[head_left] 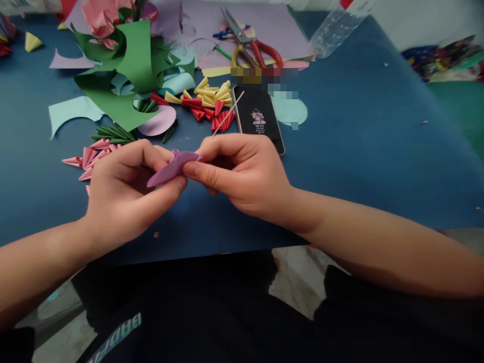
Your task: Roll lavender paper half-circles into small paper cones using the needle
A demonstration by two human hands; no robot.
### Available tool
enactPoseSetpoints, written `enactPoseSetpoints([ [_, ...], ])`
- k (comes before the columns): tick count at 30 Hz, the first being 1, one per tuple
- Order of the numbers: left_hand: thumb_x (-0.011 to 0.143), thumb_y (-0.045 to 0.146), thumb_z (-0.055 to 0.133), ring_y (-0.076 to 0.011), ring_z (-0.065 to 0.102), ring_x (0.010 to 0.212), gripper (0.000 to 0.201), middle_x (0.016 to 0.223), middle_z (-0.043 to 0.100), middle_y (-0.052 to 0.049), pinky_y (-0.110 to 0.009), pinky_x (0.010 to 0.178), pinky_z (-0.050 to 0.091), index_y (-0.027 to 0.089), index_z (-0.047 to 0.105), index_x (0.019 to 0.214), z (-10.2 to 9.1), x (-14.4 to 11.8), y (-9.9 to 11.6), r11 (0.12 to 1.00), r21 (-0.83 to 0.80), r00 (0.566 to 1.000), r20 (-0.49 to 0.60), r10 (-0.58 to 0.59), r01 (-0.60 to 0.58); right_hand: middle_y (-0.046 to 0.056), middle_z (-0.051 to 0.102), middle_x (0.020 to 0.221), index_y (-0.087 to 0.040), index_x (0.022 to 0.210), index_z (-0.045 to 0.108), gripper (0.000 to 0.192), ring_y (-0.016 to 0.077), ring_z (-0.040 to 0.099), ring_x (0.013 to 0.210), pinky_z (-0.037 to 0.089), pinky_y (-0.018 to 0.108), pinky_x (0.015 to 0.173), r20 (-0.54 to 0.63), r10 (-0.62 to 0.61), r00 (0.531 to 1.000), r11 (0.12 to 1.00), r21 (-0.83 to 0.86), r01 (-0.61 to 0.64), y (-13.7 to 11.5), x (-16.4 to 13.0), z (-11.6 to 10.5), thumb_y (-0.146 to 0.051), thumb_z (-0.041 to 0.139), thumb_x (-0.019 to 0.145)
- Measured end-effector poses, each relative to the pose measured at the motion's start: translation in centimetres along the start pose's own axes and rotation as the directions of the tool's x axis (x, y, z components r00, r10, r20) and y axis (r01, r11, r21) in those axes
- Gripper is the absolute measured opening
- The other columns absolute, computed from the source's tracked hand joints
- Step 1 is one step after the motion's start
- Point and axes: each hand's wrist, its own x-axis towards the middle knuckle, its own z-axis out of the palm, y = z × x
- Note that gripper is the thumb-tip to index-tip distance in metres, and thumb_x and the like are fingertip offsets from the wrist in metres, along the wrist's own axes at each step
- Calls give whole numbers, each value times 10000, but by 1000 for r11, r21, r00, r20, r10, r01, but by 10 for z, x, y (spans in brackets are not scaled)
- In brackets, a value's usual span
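Note:
A piece of purple paper (pixel 168 171), partly curled, is pinched between both hands above the table's near edge. My left hand (pixel 126 186) is closed on its left and lower side, the thumb beneath. My right hand (pixel 245 174) grips the right end between thumb and fingers. A thin pale stick (pixel 229 114) slants up and right from the right hand's fingertips; its lower end is hidden by the fingers. Beside the left hand lie several rolled pink paper cones (pixel 88 157). Beyond the hands are red paper cones (pixel 223 118) and yellow paper cones (pixel 214 93).
Behind the right hand lies a phone (pixel 259 121), with a light blue paper disc (pixel 293 108) beside it. Scissors (pixel 249 43) rest on purple sheets (pixel 280 25). Green paper scraps (pixel 136 55) and green cones (pixel 113 133) lie left. A clear plastic packet (pixel 336 33) is at the back right.

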Motion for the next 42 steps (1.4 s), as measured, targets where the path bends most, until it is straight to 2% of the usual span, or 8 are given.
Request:
enactPoseSetpoints([
  [5, 882, 251, 911, -170, 644, 644, 366, 722, 717, 27, -337, 578, 514, 264, 601, 687, 0, 0, -3, 998, 58, 999, -29, -32, 34, -43, 656, 672, -157, 778, 780, 438, 60, 538, 554, 408, 208, 500, -28, 28, 999, 1000, -4, -28, -1, 0, 1, -501, 1050, 811],
  [12, 825, 414, 1023, -150, 533, 533, 486, 636, 634, 18, -324, 467, 429, 249, 601, 651, 0, 1, 1, 997, 13, 997, -7, -80, 80, -38, 673, 671, -154, 759, 791, 396, 63, 563, 540, 392, 205, 478, -52, 25, 998, 999, 37, -23, 3, 1, -1, -393, 1106, 739],
  [15, 840, 402, 1023, -161, 582, 552, 491, 657, 652, 12, -320, 480, 473, 248, 597, 650, 1, 1, 4, 994, -31, 994, 12, -107, 107, -36, 681, 683, -160, 760, 786, 409, 66, 553, 554, 395, 210, 487, -47, 23, 999, 1000, 21, -22, 4, 1, -1, -415, 1105, 736],
  [18, 843, 278, 997, -196, 693, 673, 418, 733, 719, -3, -323, 590, 597, 250, 624, 657, 1, 0, 6, 993, -55, 994, 26, -106, 107, -38, 670, 682, -167, 768, 785, 415, 70, 524, 581, 400, 218, 510, -51, 15, 999, 1000, -19, -16, 4, 0, -2, -445, 1093, 753],
  [21, 826, 196, 969, -222, 749, 762, 349, 787, 756, -13, -340, 677, 665, 257, 660, 677, 1, -1, 5, 994, -57, 995, 27, -91, 92, -37, 664, 682, -175, 768, 782, 408, 84, 528, 607, 409, 230, 530, -48, -11, 999, 998, -55, 9, 4, -1, -2, -454, 1079, 775],
  [32, 812, 153, 942, -239, 790, 853, 399, 855, 786, -15, -355, 740, 667, 246, 589, 652, 1, -4, 5, 994, -63, 996, -9, -93, 92, -16, 690, 741, -194, 782, 770, 400, 114, 579, 692, 469, 271, 623, -23, -169, 985, 972, -167, 163, 12, -2, -4, -497, 1015, 871],
  [39, 839, 200, 952, -204, 741, 751, 443, 813, 794, 1, -328, 659, 609, 243, 565, 629, -2, -1, 0, 993, -78, 996, 21, -85, 86, 4, 745, 827, -195, 910, 837, 221, 125, 634, 758, 525, 268, 670, 36, -293, 955, 936, -194, 294, 12, -1, -8, -361, 983, 924],
  [42, 843, 204, 943, -177, 690, 678, 445, 767, 768, 3, -308, 603, 559, 237, 556, 626, -1, -1, 1, 990, -89, 994, 5, -111, 111, 5, 748, 834, -190, 941, 850, 169, 128, 641, 778, 543, 264, 683, 26, -282, 959, 940, -193, 281, 10, -2, -7, -322, 955, 946],
])
